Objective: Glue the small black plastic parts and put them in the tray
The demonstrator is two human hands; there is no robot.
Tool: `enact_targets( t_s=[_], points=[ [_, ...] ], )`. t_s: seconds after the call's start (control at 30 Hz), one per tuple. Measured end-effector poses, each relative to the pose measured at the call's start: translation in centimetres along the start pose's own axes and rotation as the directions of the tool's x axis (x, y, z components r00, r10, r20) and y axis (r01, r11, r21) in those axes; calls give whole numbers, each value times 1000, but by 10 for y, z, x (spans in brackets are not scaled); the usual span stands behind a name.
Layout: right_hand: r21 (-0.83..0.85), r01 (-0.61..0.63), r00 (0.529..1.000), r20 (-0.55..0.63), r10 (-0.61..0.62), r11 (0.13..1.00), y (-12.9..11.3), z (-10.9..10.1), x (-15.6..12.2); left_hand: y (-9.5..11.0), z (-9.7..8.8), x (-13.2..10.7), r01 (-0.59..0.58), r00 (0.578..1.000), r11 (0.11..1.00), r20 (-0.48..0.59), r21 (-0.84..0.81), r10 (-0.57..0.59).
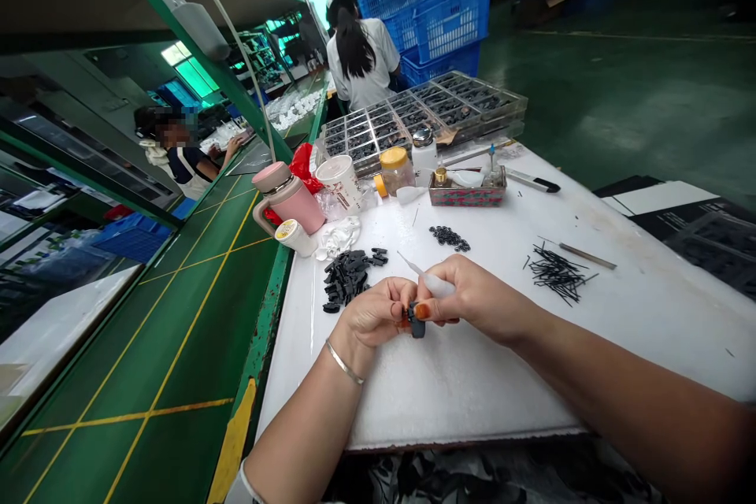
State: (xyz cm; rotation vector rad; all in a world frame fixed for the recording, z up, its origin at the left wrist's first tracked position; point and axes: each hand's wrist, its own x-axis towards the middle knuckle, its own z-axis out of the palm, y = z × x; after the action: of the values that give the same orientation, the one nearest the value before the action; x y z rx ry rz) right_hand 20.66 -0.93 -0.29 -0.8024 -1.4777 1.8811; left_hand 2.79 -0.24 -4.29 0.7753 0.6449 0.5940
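Two-handed, pinching a small black plastic part [418, 327] low over the counter [472, 394], with fingers of the left hand [375, 311] and right hand [476, 291] closed on it from either side, presumably for steadiness. Holding also, within the right, a white needle-tip dropper bottle [438, 287], angled forward clear of the part, probably to spare setting it down. Spread beyond, apparently in separate groups for easy picking: at left black plastic pieces [347, 279], mid-counter black rings [449, 238], at right thin black pins [558, 276].
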Motion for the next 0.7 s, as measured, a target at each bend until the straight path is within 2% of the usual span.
enact_targets(
  t_s=[0.3, 0.4, 0.5, 0.6, 0.7],
  points=[
    [-130, 64, 998, -19, -67, 989, -4, 2, -3, 1, 1, 0, 0, 1000, 1000, 2, 11, 0],
    [-124, 64, 998, 16, -62, 990, -4, -4, -2, 0, 2, 0, -53, 999, 999, -6, -5, 53],
    [-146, 90, 995, -36, -96, 985, -5, -11, -1, -1, 5, 0, -150, 987, 988, -68, -34, 147],
    [-249, 104, 978, -148, -144, 963, -5, -16, -1, 2, 12, 0, -287, 938, 958, -206, -9, 279],
    [-445, 104, 936, -259, -239, 889, 1, -17, 3, 5, 21, 0, -390, 842, 906, -335, 165, 423]
  ],
)
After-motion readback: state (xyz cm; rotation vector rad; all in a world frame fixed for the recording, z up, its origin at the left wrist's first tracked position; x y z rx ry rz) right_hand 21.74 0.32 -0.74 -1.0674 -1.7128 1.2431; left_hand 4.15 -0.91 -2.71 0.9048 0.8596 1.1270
